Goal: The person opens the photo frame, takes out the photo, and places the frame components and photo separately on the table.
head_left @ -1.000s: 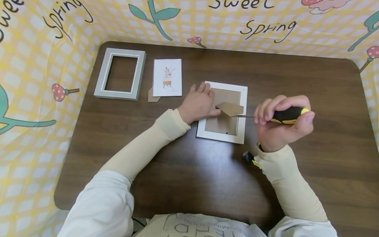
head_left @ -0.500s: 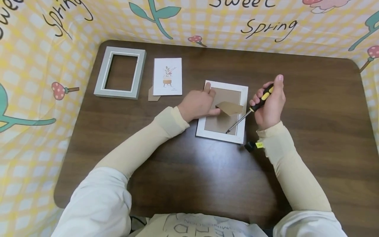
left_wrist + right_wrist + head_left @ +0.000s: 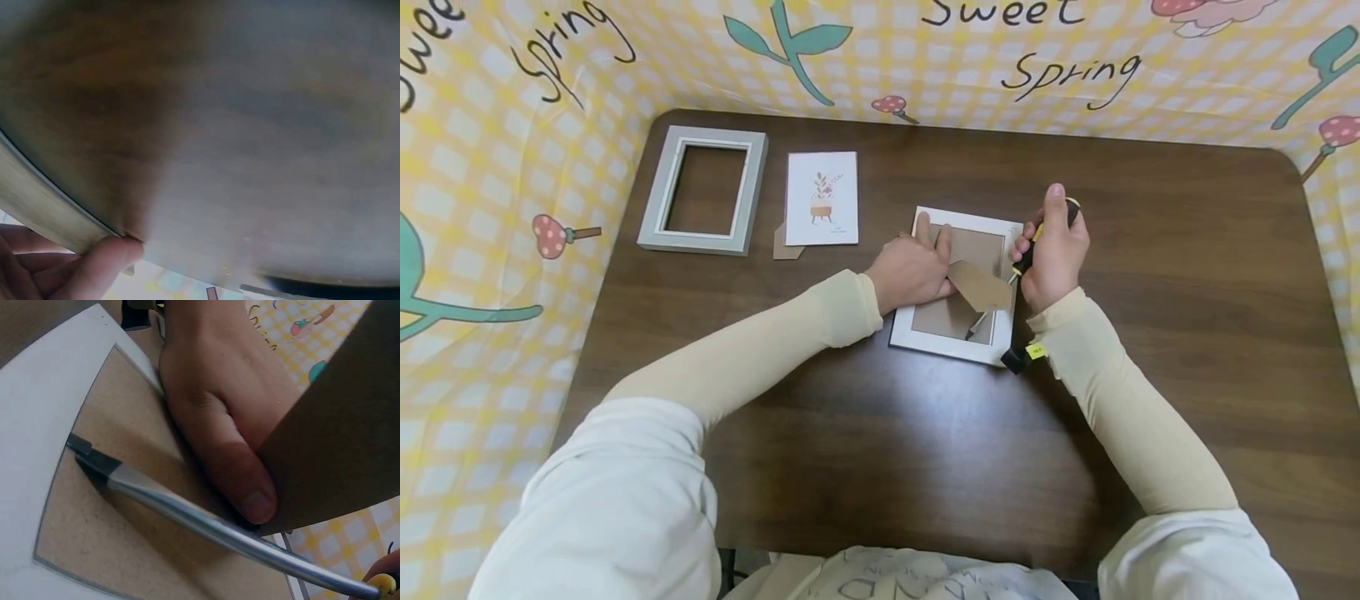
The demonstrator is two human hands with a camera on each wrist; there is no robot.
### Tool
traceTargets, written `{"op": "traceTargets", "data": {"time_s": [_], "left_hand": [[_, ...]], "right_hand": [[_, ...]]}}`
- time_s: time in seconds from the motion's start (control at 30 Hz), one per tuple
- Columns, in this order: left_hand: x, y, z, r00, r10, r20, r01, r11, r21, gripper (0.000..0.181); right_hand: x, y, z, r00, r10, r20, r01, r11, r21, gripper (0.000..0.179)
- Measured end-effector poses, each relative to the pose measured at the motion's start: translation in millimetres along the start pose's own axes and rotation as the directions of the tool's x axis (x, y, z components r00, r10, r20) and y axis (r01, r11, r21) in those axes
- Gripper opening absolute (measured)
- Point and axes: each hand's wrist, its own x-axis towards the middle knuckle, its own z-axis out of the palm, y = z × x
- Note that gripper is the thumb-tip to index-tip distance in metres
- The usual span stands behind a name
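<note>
A white picture frame [image 3: 946,345] lies face down on the table, its brown backing board [image 3: 976,246] showing. From the board a brown stand flap [image 3: 979,286] sticks up. My left hand [image 3: 910,271] rests on the frame's left side, fingers extended and thumb touching the board beside the flap's base. My right hand [image 3: 1062,258] grips a black and yellow screwdriver [image 3: 212,531]. Slanting past the flap, its dark tip meets a small black metal tab [image 3: 79,445] at the edge where board and frame join.
At the far left stands a pale grey picture frame [image 3: 655,196] without backing. Beside it is a white card with a plant drawing [image 3: 822,197], a brown flap [image 3: 787,244] poking out underneath. Patterned yellow cloth [image 3: 925,67] borders the table's [image 3: 865,450] back and left.
My right hand has brought the screwdriver from the frame's right side down onto the lower tab and moved slightly left. My left hand's fingers have shifted a little on the frame.
</note>
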Motion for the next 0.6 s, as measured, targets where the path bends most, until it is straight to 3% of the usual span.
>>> {"op": "traceTargets", "data": {"time_s": [0.13, 0.37, 0.5, 0.6], "left_hand": [[-1.1, -1.7, 1.4, 1.0, 0.013, -0.017, -0.014, 1.0, -0.003, 0.07], [-0.7, -1.4, 7.0, 0.999, 0.03, -0.027, -0.03, 1.0, -0.008, 0.074], [-1.5, -2.6, 5.8, 0.998, 0.034, -0.054, -0.032, 0.999, 0.041, 0.075], [-2.2, -4.4, 4.8, 0.996, 0.032, -0.079, -0.026, 0.997, 0.071, 0.074]], "right_hand": [[2.0, 7.0, 3.5, 1.0, 0.027, 0.016, -0.026, 0.998, -0.054, 0.037], [9.1, 18.1, 2.7, 0.982, 0.173, 0.072, -0.167, 0.982, -0.087, 0.039], [3.5, 12.9, 5.2, 0.98, 0.147, 0.131, -0.133, 0.985, -0.107, 0.04], [-7.6, 6.1, 9.6, 0.983, 0.062, 0.171, -0.044, 0.994, -0.102, 0.041]]}}
